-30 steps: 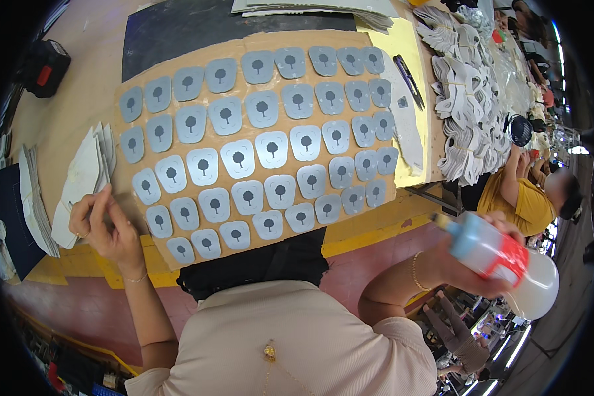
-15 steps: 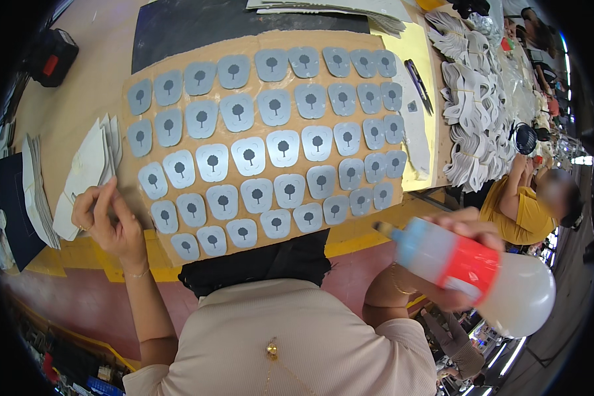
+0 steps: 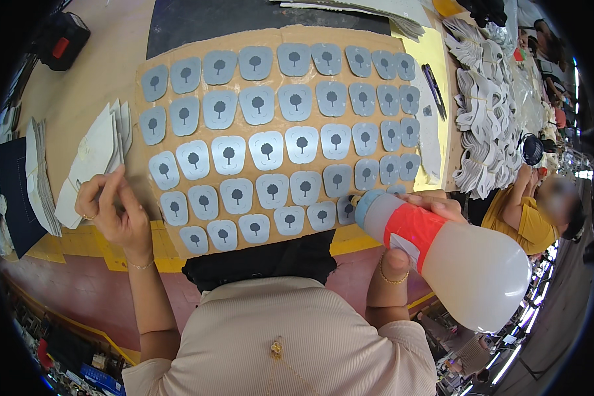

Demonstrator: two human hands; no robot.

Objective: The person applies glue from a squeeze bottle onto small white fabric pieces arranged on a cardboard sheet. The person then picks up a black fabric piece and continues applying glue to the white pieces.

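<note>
My right hand (image 3: 440, 205) is wrapped round a translucent squeeze bottle (image 3: 472, 270) with a red band and a light blue neck. It is tilted, its dark nozzle pointing left over a grey patch (image 3: 344, 210) in the nearest row; whether the tip touches cannot be seen. Rows of such rounded grey patches, each with a dark tree print, lie on a brown cardboard sheet (image 3: 153, 150). The bottle hides a few patches at the near right corner. My left hand (image 3: 120, 210) is open with fingers loosely bent, empty, beside a fanned stack of white pieces (image 3: 89, 155).
At the right lie bundled white strips (image 3: 472, 125) and a pen-like dark tool (image 3: 433, 92) on yellow sheeting (image 3: 442, 53). A black sheet (image 3: 211, 26) lies behind the cardboard. A black-and-red box (image 3: 63, 41) stands far left. A person in yellow (image 3: 518, 214) sits at the right.
My right hand has swung the bottle leftward and up, bringing its nozzle from off the cardboard's near edge to over the near right patches. My left hand has barely moved.
</note>
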